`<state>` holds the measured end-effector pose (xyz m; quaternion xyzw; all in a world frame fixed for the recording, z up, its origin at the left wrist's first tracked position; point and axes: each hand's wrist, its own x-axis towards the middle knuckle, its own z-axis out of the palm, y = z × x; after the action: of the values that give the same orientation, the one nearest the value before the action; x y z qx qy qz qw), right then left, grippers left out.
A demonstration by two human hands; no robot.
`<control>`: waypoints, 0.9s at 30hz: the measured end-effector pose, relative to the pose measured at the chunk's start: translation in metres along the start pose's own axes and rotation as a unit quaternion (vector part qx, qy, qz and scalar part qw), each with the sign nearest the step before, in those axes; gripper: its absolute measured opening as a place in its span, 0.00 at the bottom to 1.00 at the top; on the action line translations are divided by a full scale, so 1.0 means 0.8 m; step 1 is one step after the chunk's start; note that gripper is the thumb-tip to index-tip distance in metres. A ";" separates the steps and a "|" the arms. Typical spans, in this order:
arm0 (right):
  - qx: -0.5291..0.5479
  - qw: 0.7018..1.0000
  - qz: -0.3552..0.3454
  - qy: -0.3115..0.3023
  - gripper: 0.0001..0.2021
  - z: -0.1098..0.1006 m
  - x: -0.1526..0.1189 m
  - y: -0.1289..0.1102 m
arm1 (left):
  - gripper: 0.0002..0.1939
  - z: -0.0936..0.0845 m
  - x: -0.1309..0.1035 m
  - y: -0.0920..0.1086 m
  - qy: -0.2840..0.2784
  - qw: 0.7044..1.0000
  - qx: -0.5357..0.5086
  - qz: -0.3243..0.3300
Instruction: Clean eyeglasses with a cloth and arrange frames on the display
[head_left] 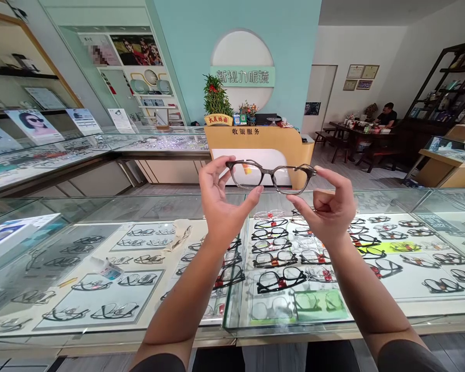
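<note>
A pair of eyeglasses (267, 171) with a dark grey, partly see-through frame is held up level above the glass display case (232, 310). At its left end, my left hand (225, 199) grips the frame, with the thumb below and the fingers above. My right hand (331, 204) pinches the other end between thumb and forefinger, its remaining fingers curled. Both lenses face me, and the counter behind shows through them. Under my hands, rows of eyeglasses (281, 279) lie inside the case, several with red tags.
On the left part of the case are a small white bottle (107, 269), a beige cloth (179, 235) and a white box (13, 240). Beyond stands a wooden service counter (256, 138) with a plant (216, 95). A person (387, 115) sits at a table far right.
</note>
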<state>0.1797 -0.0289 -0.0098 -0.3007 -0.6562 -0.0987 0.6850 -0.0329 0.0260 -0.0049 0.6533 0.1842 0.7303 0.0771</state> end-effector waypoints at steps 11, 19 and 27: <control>0.091 0.983 0.156 0.031 0.20 -0.005 0.011 0.009 | 0.40 -0.002 -0.001 0.013 0.014 0.998 0.030 0.059; 0.108 0.975 0.191 0.041 0.19 -0.006 0.016 -0.003 | 0.40 0.000 0.001 0.010 0.022 0.994 0.040 0.097; 0.175 0.953 0.246 0.007 0.22 -0.007 0.018 0.004 | 0.39 0.001 0.000 0.011 0.031 0.995 0.034 0.091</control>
<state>0.1882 -0.0257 0.0031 -0.3275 -0.5641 0.1868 0.7346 -0.0314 0.0179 -0.0019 0.6467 0.1505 0.7476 -0.0175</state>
